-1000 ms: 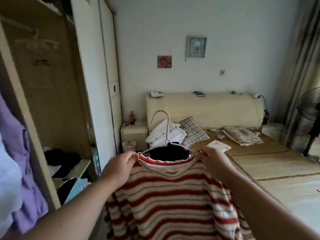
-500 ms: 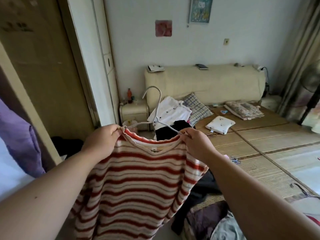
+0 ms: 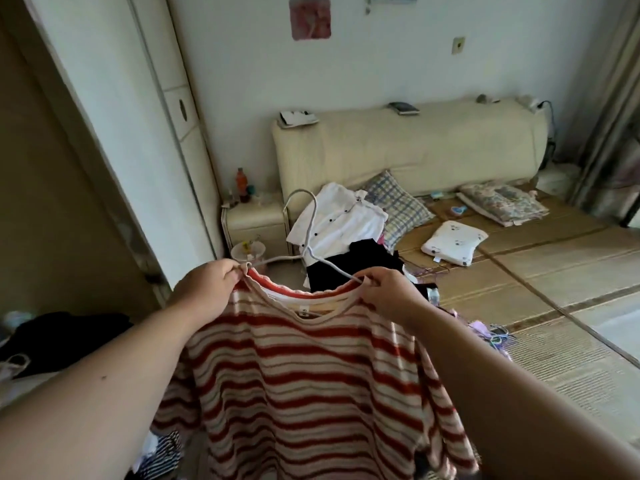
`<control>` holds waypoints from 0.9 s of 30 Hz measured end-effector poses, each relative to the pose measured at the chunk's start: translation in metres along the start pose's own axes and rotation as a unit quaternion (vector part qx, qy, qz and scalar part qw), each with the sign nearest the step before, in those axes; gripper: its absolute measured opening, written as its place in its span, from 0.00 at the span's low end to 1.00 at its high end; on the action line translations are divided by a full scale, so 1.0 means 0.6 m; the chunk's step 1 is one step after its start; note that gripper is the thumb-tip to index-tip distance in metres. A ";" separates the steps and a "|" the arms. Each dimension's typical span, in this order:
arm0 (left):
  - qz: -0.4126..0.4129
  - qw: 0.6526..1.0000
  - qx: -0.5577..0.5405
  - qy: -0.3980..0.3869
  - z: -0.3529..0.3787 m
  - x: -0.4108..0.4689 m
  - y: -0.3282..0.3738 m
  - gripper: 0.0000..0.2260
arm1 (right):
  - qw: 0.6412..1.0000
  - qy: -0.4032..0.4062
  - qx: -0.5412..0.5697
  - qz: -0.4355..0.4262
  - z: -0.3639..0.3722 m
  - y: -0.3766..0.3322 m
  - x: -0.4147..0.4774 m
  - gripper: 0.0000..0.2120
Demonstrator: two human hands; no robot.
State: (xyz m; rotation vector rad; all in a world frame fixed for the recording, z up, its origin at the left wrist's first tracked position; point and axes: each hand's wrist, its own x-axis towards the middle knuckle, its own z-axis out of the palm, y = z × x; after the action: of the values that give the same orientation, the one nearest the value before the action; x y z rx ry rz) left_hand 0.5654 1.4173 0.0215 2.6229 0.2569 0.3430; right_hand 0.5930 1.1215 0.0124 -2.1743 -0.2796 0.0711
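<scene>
A red-and-cream striped top (image 3: 304, 382) hangs in front of me on a pale wire hanger (image 3: 311, 233), whose hook rises above the neckline. My left hand (image 3: 204, 292) grips the left shoulder of the top at the hanger's end. My right hand (image 3: 388, 292) pinches the right shoulder and the hanger's other arm. The hanger's arms inside the top are hidden by the fabric.
An open wardrobe (image 3: 69, 188) stands at the left with dark clothes (image 3: 65, 337) on its shelf. Ahead is a bed with a mat (image 3: 540, 271), a white shirt (image 3: 339, 223), black garment (image 3: 360, 265), pillows (image 3: 453, 242) and a cream nightstand (image 3: 256, 223).
The view has tilted downward and the top with its hanger sits lower against the bed. Both hands keep their hold on the shoulders.
</scene>
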 end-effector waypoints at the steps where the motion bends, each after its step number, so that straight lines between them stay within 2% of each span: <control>1: 0.000 1.000 0.014 -0.005 0.011 0.038 0.002 0.08 | 1.000 -0.007 -0.002 0.011 -0.003 0.007 0.036 0.12; 4: -0.003 0.999 0.031 -0.007 0.030 0.142 0.013 0.09 | 0.999 -0.021 -0.008 0.023 -0.018 0.021 0.137 0.12; 8: 0.022 0.999 0.039 -0.018 0.052 0.271 0.037 0.11 | 0.996 -0.016 -0.074 0.045 -0.039 0.037 0.257 0.10; 13: 0.099 0.994 0.044 -0.019 0.105 0.448 0.054 0.10 | 0.987 -0.005 -0.132 0.088 -0.045 0.073 0.399 0.08; 18: 0.179 0.981 0.049 -0.050 0.188 0.660 0.046 0.10 | 0.982 0.034 -0.104 0.152 -0.020 0.130 0.550 0.09; 20: 0.201 0.976 0.048 -0.075 0.228 0.746 0.045 0.10 | 0.976 0.054 -0.098 0.185 -0.006 0.151 0.611 0.09; 24: 0.267 0.946 0.051 -0.174 0.305 0.868 0.058 0.09 | 0.957 0.097 -0.079 0.262 0.023 0.188 0.679 0.10; 27: 0.289 0.925 0.056 -0.238 0.367 0.936 0.088 0.12 | 0.942 0.129 -0.084 0.299 0.026 0.225 0.705 0.09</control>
State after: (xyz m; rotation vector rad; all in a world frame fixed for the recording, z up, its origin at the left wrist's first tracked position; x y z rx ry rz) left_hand 1.1686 1.4105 -0.0315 2.7443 -0.6890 -0.1387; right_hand 1.0256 1.1547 -0.0840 -2.3340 0.5506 0.1033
